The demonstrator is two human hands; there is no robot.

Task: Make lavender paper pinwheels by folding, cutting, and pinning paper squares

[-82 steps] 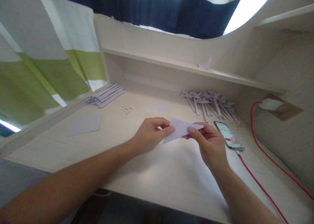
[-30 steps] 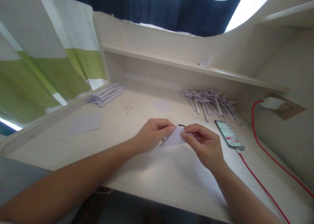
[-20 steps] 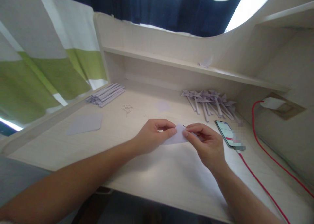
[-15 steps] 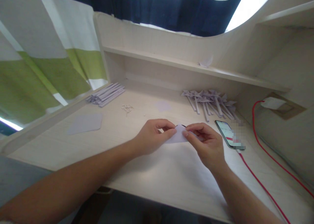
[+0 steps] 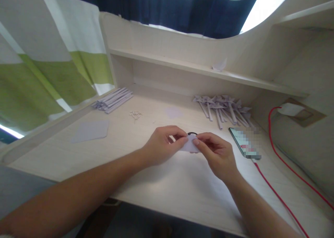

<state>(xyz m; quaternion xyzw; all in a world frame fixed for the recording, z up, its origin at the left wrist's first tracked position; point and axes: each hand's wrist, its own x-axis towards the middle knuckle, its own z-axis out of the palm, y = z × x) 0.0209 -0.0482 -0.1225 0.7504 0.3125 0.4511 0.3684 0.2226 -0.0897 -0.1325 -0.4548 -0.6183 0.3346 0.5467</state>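
As the left hand (image 5: 161,145) pinches one side of the paper (image 5: 190,146) between thumb and fingers and the right hand (image 5: 219,155) likewise pinches the other, it sits left of the phone (image 5: 238,140). The visible part looks pale lilac-white and plain; a thin black arc (image 5: 192,133) shows at its top.

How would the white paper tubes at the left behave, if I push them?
The white paper tubes would probably roll or slide apart, because they look rounded and no band is visible. They seem light, being apparently rolled paper, and fairly stiff, since they lie straight.
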